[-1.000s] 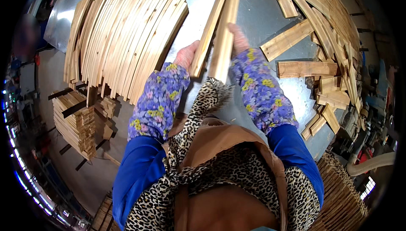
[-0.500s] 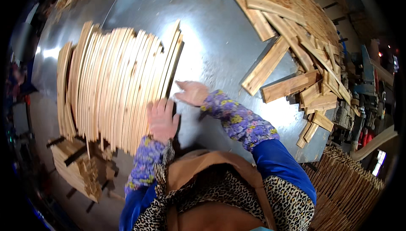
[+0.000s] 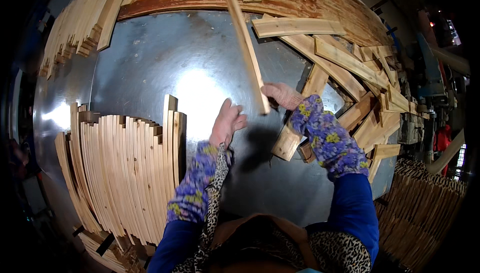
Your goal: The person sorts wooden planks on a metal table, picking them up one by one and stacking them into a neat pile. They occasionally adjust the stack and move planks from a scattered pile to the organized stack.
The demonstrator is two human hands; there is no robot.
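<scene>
Above the table (image 3: pixel 150 63), the right hand (image 3: pixel 283 96) holds a blurred board (image 3: pixel 245 48), the left hand (image 3: pixel 226 124) loosely spread.

I am holding both arms out in front, hands apart. The left forearm (image 3: pixel 192 188) is slanting up and rightward from the lower edge, and my left hand (image 3: pixel 227 123) is pointing away, its fingers loosely bent and gripping nothing. The right forearm (image 3: pixel 332 143) is angling up and leftward; my right hand (image 3: pixel 284 96) is sitting a little farther out, pointing left, with its fingertips (image 3: pixel 266 90) pinching.
</scene>
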